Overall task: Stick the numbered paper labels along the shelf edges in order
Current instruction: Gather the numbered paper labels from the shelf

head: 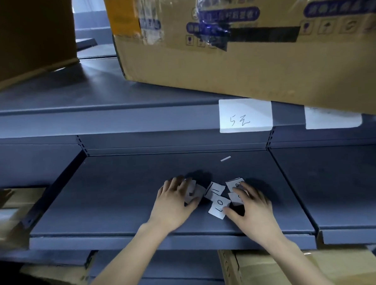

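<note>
Several small white paper labels with handwritten numbers lie in a loose cluster on the dark grey shelf (120,199). One label reads 11 (215,191), another reads 10 (219,206). My left hand (174,199) rests flat on the shelf, fingers spread over the leftmost labels (193,191). My right hand (252,204) lies over the right-hand labels (235,184), fingertips touching them and thumb beside the 10 label. The shelf's front edge (144,239) runs below my wrists.
A white label reading 5 and a character (245,115) is stuck on the upper shelf's edge, with another white label (332,120) to its right under a large cardboard box (243,60). A thin white strip (225,158) lies further back. Cardboard boxes (296,269) sit below.
</note>
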